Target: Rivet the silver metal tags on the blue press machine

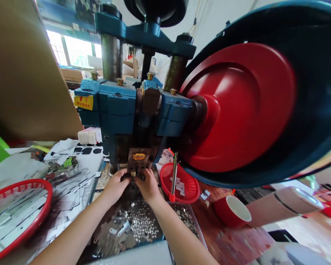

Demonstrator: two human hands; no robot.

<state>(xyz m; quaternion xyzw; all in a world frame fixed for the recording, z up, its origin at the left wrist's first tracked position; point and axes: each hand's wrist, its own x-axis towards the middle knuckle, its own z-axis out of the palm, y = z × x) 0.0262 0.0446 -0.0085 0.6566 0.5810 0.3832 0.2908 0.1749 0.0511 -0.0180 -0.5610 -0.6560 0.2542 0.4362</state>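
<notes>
Both your hands are at the foot of the blue press (116,119), facing each other, with the fingertips close together right under the dark metal block (138,165). Your left hand (115,188) is curled, thumb and forefinger bent in toward a near pinch; your right hand (150,187) mirrors it, with only a small gap at its fingertips. Whether either has hold of a part I cannot tell, as the tips and the spot beneath the block are dark and partly hidden. A small pale piece (133,173) shows between your two hands, just below the block, and is the thing nearest your fingertips.

For good work here, I would steady the piece evenly from both sides, seat it square, and get every fingertip clear of the block's path before the ram is worked. Your thumbs look the most exposed, so a grip farther out on the edges seems safer.

Toward you, between your forearms, lie many small shiny metal pieces (145,224); loose bits should not get under whatever you seat. Just beyond your right hand is a red basket (193,191) with flat pale pieces in it, and well out from your left forearm another red basket (46,217) holds flat plates.
</notes>
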